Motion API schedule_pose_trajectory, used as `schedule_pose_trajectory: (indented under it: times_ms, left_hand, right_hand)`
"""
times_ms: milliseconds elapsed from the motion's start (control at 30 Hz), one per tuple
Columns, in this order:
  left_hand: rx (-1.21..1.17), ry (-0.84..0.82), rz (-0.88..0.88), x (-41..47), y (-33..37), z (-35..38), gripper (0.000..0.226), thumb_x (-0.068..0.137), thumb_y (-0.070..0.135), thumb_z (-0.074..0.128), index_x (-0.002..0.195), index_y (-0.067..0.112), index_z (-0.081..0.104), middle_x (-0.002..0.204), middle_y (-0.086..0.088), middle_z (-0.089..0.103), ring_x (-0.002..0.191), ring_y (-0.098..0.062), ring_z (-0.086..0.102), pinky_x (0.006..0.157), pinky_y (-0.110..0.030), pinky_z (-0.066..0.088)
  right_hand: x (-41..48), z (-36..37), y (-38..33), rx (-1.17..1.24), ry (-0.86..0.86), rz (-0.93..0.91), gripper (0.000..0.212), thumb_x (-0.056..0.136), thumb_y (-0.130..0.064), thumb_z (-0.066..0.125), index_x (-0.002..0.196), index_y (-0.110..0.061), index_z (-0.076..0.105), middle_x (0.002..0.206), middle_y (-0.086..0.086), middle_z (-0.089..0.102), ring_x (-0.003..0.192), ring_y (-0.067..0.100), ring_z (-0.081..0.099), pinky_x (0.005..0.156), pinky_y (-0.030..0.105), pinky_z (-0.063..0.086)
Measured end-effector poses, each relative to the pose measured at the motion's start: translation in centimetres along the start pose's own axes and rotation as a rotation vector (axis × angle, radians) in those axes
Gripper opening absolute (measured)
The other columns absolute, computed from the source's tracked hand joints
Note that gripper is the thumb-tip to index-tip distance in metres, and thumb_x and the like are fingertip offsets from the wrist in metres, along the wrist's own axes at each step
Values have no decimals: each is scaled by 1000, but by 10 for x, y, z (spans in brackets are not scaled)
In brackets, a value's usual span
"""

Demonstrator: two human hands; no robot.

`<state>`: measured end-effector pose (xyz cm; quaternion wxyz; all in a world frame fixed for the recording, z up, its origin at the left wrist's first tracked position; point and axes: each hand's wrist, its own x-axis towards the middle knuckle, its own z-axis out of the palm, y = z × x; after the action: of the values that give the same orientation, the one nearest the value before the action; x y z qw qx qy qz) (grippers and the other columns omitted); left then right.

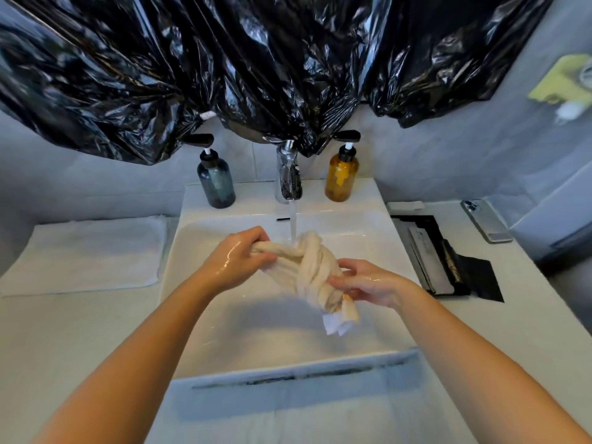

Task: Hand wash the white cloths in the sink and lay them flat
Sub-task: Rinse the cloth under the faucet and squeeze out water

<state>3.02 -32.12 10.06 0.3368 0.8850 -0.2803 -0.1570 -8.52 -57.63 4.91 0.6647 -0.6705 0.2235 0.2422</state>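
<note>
A wet white cloth [312, 267], twisted into a thick rope, is held over the white sink [256, 328] under the running tap [289, 174]. My left hand [238, 261] grips its upper left end. My right hand [365, 283] grips the lower right end, from which a white label hangs. Water from the tap falls onto the cloth's top. Another white cloth [86, 251] lies flat on the counter left of the sink.
A dark pump bottle [216, 181] and an amber pump bottle [342, 174] stand behind the basin. A black-lined opening [442, 257] and a phone [486, 221] are on the right counter. Black plastic sheeting [256, 59] hangs above the tap.
</note>
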Motion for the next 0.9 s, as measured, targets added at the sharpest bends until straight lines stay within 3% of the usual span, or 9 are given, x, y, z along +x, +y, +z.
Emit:
schedule_pose_trajectory:
  times_ms: [67, 133, 233, 367, 467, 567, 667, 767, 900]
  left_hand:
    - [-68, -32, 25, -8, -1, 5, 10, 93, 23, 64, 89, 23, 56, 89, 0, 60, 80, -22, 60, 69, -39, 57]
    - [-211, -75, -11, -16, -5, 11, 6, 97, 18, 60, 94, 17, 55, 95, -6, 59, 86, -24, 62, 65, -33, 59]
    - [-402, 85, -113, -27, -15, 15, 4, 97, 14, 59, 100, 12, 56, 97, -10, 60, 85, -25, 64, 55, -21, 54]
    - [-401, 215, -155, -33, -31, 6, 9, 97, 12, 59, 106, 12, 58, 97, -4, 59, 88, -20, 63, 56, -19, 54]
    - [-252, 173, -78, -32, -40, 1, 6, 97, 14, 59, 102, 17, 58, 95, -2, 60, 86, -20, 62, 64, -20, 53]
    - [13, -13, -31, -29, -45, 15, 15, 95, 12, 60, 98, 25, 57, 101, -2, 62, 92, -23, 61, 74, -24, 49]
    - [166, -108, -95, -38, -54, 43, 39, 92, 11, 63, 127, 23, 53, 127, -6, 55, 111, -24, 57, 89, -26, 44]
    - [231, -201, -221, -49, -67, 63, 67, 88, 28, 71, 145, 22, 36, 136, -12, 49, 121, -29, 53, 99, -35, 43]
    - [412, -52, -286, -57, -71, 72, 32, 98, 21, 51, 130, 26, 46, 121, -10, 55, 96, -25, 55, 80, -33, 44]
  right_hand:
    - [-5, -3, 4, -183, 36, 35, 55, 88, -19, 76, 137, -16, 51, 124, 7, 65, 113, 24, 63, 93, 37, 56]
    - [-10, -6, 11, -273, 38, 56, 56, 88, -16, 77, 138, -16, 52, 124, 5, 64, 113, 25, 63, 88, 35, 57]
    - [-22, -13, 21, -338, 50, 55, 54, 86, -13, 79, 134, -18, 56, 121, 7, 67, 109, 24, 65, 82, 31, 56]
    - [-43, -36, 16, -602, 196, -5, 29, 87, -8, 76, 106, -28, 70, 103, 0, 71, 100, 17, 68, 83, 27, 55]
    - [-51, -45, 3, -918, 353, -23, 24, 92, -8, 68, 85, -32, 68, 97, -7, 67, 105, 17, 66, 79, 21, 47]
    - [-40, -15, 0, -975, 283, 2, 25, 92, -10, 63, 110, -28, 66, 117, -2, 63, 114, 17, 60, 88, 24, 44]
    - [-24, 25, 19, -966, 177, 52, 63, 93, -20, 66, 149, -26, 39, 145, 6, 49, 126, 25, 51, 100, 36, 46]
    - [-16, 40, 48, -976, 245, 21, 67, 96, -26, 60, 154, -32, 28, 143, 13, 51, 119, 32, 56, 97, 41, 50]
    - [-22, 33, 54, -1085, 352, -113, 53, 94, -26, 61, 144, -33, 45, 128, 8, 55, 108, 29, 58, 90, 36, 50]
